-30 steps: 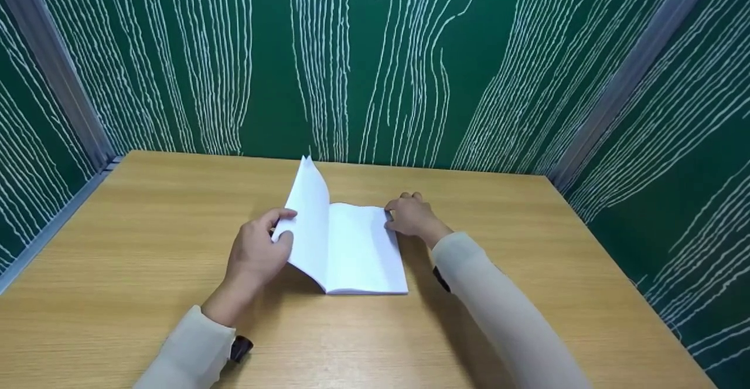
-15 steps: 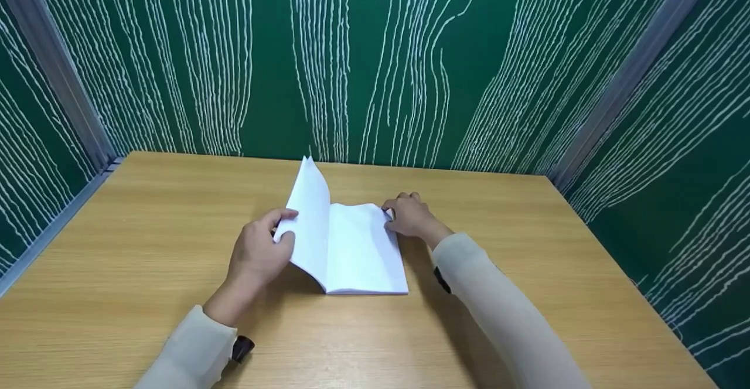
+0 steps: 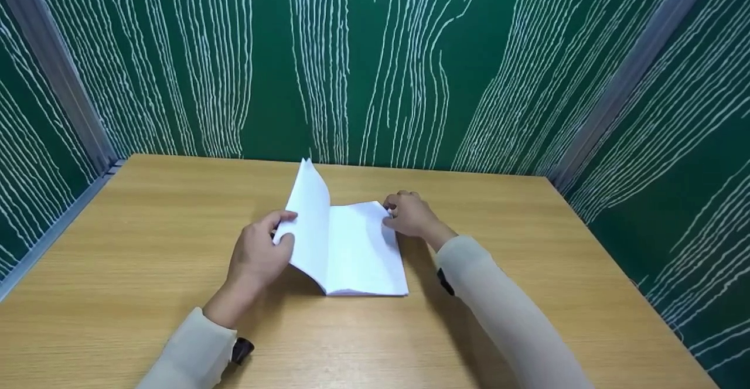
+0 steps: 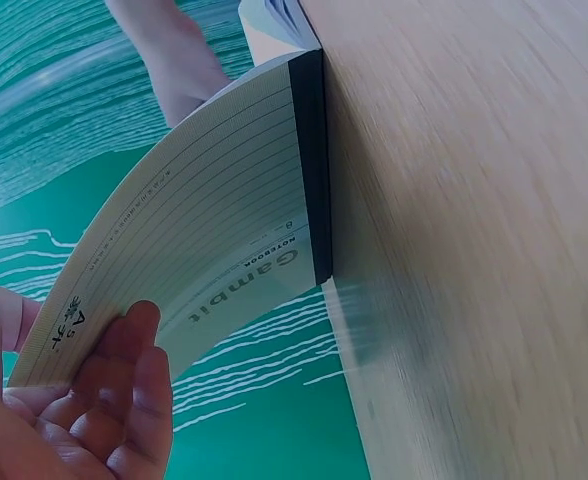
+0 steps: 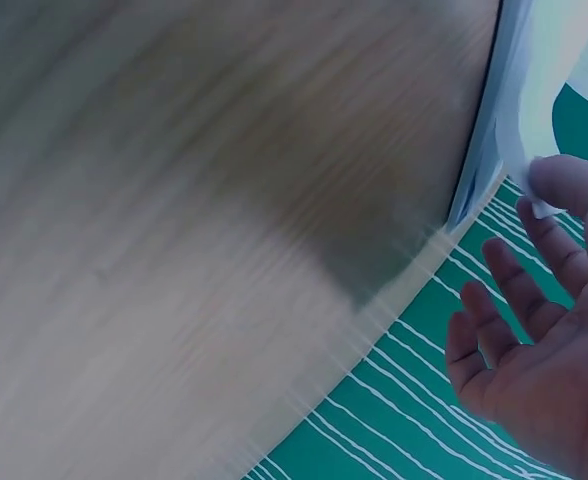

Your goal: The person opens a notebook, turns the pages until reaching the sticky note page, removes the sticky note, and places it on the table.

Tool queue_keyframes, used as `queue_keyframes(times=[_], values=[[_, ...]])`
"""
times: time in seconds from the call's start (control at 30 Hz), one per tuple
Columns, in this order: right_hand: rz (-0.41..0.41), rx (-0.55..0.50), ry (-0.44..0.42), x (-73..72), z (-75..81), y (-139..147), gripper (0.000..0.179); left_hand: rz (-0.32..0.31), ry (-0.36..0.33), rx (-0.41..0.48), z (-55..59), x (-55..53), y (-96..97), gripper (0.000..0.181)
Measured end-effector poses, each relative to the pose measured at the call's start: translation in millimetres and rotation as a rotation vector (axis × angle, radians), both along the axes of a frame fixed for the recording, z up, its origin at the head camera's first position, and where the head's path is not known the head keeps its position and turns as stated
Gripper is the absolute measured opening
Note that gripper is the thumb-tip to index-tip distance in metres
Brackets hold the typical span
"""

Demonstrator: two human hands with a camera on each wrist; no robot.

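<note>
An open notebook [image 3: 363, 254] with white pages lies on the table, its left part raised. My left hand [image 3: 261, 254] grips that raised part, thumb on the page side and fingers behind the cover. In the left wrist view the notebook's tan cover [image 4: 204, 190] shows ruled lines, the words "Gambit" and "NOTEBOOK", and a dark spine strip. At the far right corner, my right hand [image 3: 410, 214] pinches a page between thumb and index finger. The right wrist view shows the page corner [image 5: 539, 195] lifted and curling there, the other fingers spread loosely.
The wooden table [image 3: 351, 342] carries the notebook near its middle. Green panels [image 3: 375, 84] with wavy white lines stand behind it and at both sides, with grey posts [image 3: 633, 78] at the corners. A dark band [image 3: 242, 351] sits at the left wrist.
The right page's far corner has lifted a little and curved under my right hand's fingers. My left hand and the raised part have hardly moved.
</note>
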State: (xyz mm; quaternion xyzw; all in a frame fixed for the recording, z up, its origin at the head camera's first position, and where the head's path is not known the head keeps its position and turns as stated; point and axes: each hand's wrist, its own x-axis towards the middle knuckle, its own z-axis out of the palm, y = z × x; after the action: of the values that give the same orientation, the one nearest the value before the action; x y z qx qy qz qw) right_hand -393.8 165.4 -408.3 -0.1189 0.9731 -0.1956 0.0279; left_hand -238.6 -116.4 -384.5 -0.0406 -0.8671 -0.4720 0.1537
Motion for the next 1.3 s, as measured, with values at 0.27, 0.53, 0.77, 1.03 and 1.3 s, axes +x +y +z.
queue_keyframes(times=[0.27, 0.53, 0.77, 1.03, 1.3], values=[[0.04, -0.037, 0.063, 2.4, 5.1, 5, 0.025, 0.009, 0.002, -0.007, -1.1, 0.9, 0.0, 0.036], [0.088, -0.14, 0.011, 2.5, 6.1, 7, 0.022, 0.008, -0.008, -0.001, -1.0, 0.6, 0.7, 0.036], [0.188, -0.156, -0.037, 6.4, 6.7, 7, 0.026, 0.006, -0.001, -0.006, -1.2, 0.1, 0.3, 0.036], [0.299, -0.158, -0.092, 14.3, 4.2, 3, 0.034, 0.007, -0.006, -0.009, -2.3, 0.7, 0.6, 0.036], [0.364, -0.204, -0.129, 23.5, 8.5, -6, 0.034, 0.027, 0.001, -0.033, -0.7, 0.7, 1.7, 0.035]])
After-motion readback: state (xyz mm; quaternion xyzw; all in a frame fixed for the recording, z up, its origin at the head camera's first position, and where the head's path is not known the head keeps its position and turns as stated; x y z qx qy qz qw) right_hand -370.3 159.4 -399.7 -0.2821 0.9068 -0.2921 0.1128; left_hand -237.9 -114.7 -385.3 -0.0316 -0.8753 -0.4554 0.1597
